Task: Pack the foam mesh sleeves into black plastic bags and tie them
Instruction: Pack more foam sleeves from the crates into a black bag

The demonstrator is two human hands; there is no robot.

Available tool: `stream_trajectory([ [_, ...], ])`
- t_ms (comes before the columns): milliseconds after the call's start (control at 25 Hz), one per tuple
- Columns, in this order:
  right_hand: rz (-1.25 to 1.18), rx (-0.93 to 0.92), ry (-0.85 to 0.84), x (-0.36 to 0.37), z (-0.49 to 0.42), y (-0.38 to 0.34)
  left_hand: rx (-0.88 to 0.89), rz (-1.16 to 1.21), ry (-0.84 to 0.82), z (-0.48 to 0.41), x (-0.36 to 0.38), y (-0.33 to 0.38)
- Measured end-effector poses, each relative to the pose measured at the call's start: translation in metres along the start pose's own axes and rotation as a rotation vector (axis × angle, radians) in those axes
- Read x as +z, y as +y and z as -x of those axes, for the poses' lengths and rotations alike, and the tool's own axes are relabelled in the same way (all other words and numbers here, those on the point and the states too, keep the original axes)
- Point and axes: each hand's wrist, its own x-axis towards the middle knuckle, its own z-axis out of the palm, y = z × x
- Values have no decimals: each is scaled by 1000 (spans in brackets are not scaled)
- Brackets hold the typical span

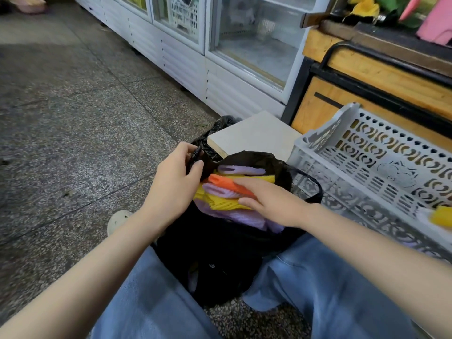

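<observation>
Here the foam mesh sleeves (221, 204) lie crosswise in the mouth of the black bag (227, 255), directly under the flat-fingered right hand (271, 201), while the left hand (177, 183) pinches its left rim.

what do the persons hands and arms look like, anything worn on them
Both arms are bare as far up as the view shows, with no sleeves in sight. The left hand and right hand wear no gloves, and no watch, ring or bracelet shows. The legs are in light blue jeans.
</observation>
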Motion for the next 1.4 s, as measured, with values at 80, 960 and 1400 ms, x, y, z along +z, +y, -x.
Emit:
stream_trajectory([
  [80,76,4,-11,-9,16,1,26,-104,-24,1,3,6],
  [960,568,903,815,-147,442,92,1030,-171,-680,86,325,266],
  [1400,126,1011,872,-111,488,108,338,421,-995,175,411,347],
])
